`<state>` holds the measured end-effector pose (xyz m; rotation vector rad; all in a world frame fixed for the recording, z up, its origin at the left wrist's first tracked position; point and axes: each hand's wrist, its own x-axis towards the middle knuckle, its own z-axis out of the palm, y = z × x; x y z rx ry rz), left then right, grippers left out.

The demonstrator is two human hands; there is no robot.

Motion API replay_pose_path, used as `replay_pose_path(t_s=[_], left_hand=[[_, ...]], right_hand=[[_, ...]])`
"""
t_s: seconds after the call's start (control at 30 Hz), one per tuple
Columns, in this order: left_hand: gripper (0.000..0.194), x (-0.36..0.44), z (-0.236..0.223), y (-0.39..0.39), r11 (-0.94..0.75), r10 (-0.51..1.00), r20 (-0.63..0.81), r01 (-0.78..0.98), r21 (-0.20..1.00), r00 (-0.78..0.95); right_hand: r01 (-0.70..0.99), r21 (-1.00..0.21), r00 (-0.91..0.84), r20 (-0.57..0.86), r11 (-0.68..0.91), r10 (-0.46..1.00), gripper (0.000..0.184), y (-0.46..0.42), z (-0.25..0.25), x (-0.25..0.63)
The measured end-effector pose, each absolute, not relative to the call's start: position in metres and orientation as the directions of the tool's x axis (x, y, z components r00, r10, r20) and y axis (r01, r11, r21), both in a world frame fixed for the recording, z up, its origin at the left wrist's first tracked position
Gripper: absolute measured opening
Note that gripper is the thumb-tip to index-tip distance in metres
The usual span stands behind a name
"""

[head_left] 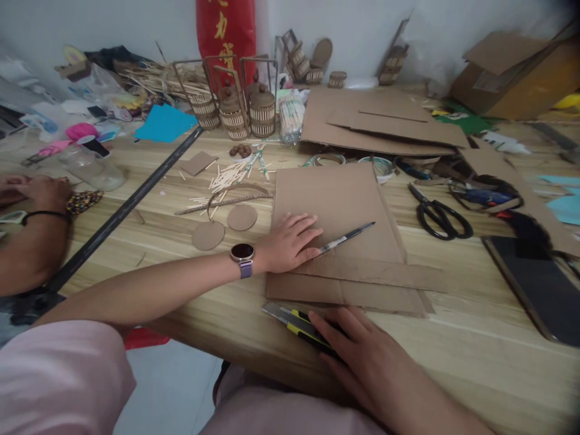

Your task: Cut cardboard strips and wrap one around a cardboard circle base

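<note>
The work in hand looks like cutting cardboard: the left hand (290, 241) lies open and spread on a cardboard sheet (330, 199), seemingly to steady it, with the thumb at the near end of a pen (347, 238). The right hand (356, 344) is apart from it at the front of the bench (480, 350), fingers and thumb about the handle of a box cutter (301, 325); I can't tell whether it is clamped there or only resting. The blade points to the left, just beside the sheet's near edge.

The sheet lies flat in front of the person, and a long cardboard strip (376, 275) lies across its near part, its right end reaching past the sheet. A cut from here would, I judge, call for a firm grip on the cutter, the pen out of the way (it lies loose on the cardboard) and the left fingers well clear of the blade's path.

Several things are hard to make out. The right palm and much of the cutter's handle are hidden under the hand, and no drawn line can be made out on the sheet. The phone (530, 284) has a dark screen and is cut off at the right, while another person's arm (38, 241) is cropped at the left edge, so what those fingers do is unclear.
</note>
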<state>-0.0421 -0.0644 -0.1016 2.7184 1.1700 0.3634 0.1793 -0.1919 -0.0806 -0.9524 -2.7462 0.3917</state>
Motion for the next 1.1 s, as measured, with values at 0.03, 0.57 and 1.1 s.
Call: replay_pose_path(t_s=[0.03,0.57,1.1], left_hand=[[0.054,-0.042,-0.102,-0.064,-0.68,0.731,0.162,0.689,0.252,0.663],[0.048,-0.052,-0.103,-0.055,-0.604,0.776,0.191,0.621,0.499,0.601],[0.042,-0.048,-0.103,-0.056,-0.612,0.776,0.203,0.637,0.468,0.597]], right_hand=[[0.578,-0.315,-0.764,0.115,0.753,0.635,0.045,-0.193,-0.081,0.182],[0.665,-0.386,-0.605,0.224,0.639,0.764,0.045,-0.218,-0.082,0.241],[0.643,-0.27,-0.664,0.27,0.717,0.697,0.037,-0.204,-0.092,0.169]])
